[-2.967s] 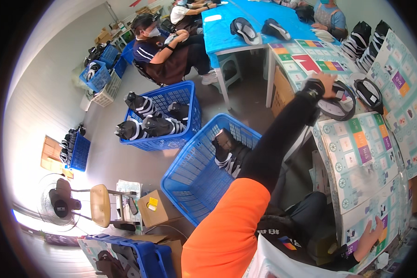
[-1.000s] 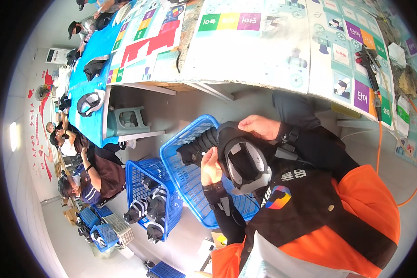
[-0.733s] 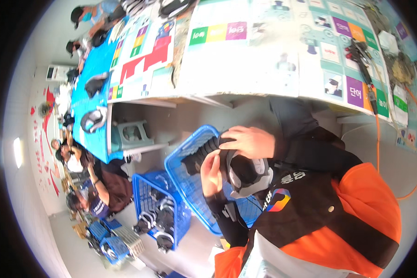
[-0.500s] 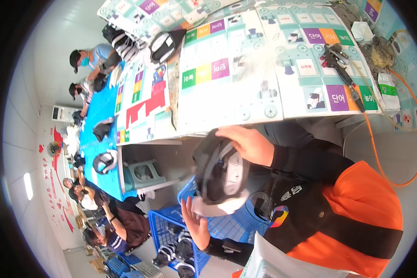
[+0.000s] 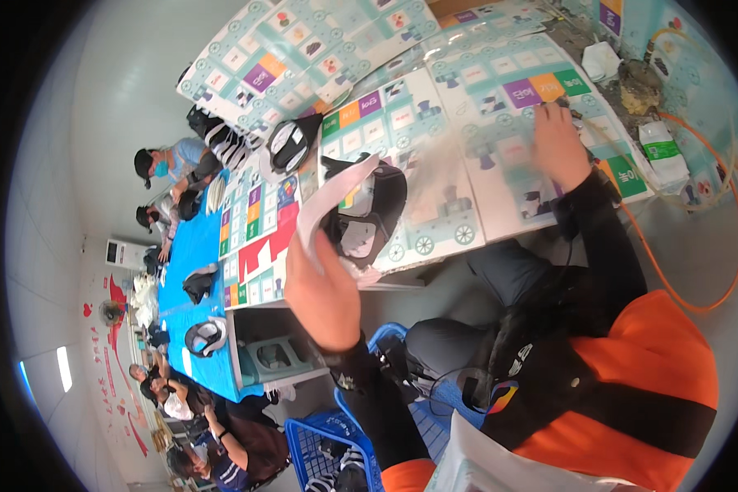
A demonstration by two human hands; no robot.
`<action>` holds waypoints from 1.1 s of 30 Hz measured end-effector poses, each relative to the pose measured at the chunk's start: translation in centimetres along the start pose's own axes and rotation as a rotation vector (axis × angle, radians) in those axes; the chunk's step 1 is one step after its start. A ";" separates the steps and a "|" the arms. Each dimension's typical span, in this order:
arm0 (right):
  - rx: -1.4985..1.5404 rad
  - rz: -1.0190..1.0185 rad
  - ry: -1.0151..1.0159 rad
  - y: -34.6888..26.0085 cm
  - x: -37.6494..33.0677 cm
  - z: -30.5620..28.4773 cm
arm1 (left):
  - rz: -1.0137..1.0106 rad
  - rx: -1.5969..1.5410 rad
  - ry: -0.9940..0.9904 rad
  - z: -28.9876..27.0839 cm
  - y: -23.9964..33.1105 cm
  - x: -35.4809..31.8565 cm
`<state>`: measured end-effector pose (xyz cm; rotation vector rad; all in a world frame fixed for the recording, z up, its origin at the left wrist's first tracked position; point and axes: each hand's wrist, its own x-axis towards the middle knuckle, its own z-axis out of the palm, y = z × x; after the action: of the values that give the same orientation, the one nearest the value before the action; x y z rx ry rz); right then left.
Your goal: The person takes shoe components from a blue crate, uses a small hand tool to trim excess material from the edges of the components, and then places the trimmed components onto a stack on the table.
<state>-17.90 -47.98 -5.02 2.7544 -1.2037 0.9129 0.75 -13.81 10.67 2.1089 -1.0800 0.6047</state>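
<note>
The left grip (image 5: pixel 324 291) is closed on the pale rim of the cap (image 5: pixel 392 201), at the rim's near-left side, with some of the fingers hidden behind it. The cap is over the front edge of the table (image 5: pixel 500 221), tilted on its side, its hollow turned partly toward the wearer; whether it touches the surface below cannot be told. Its long axis runs roughly away from the wearer, across that edge, so the cap's dark wall lies just to the right of the left grip and farther out. The right grip (image 5: pixel 559 148) is well apart from the cap, to its right and slightly farther out, over a dark tool (image 5: pixel 564 102) that it mostly covers; its fingers are bent close together, but whether they hold the tool cannot be told. To the right of the cap, beyond this grip, an orange hose (image 5: pixel 664 279) loops past the table's edge. The left grip is plainly the nearer one to the cap. Left of the cap and farther out lies a second cap (image 5: pixel 289 148), near but untouched by either grip.
</note>
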 end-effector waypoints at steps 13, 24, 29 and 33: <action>0.431 0.358 -0.120 3.6 1.2 -1.8 | 0.172 0.100 -0.399 10.7 1.3 8.8; 0.900 0.095 -0.521 -11.0 -2.0 -4.6 | 0.212 0.091 -0.384 9.9 0.9 7.6; 0.874 0.073 -0.586 -12.4 -2.5 -3.5 | 0.230 0.112 -0.348 9.0 -0.1 7.2; 0.807 0.084 -0.527 -12.5 -2.6 -3.5 | 0.172 0.100 -0.310 8.6 -0.3 6.6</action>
<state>-12.67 -36.69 -0.67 3.8023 -1.1934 0.8384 5.41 -23.49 9.22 2.2624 -1.4412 0.4260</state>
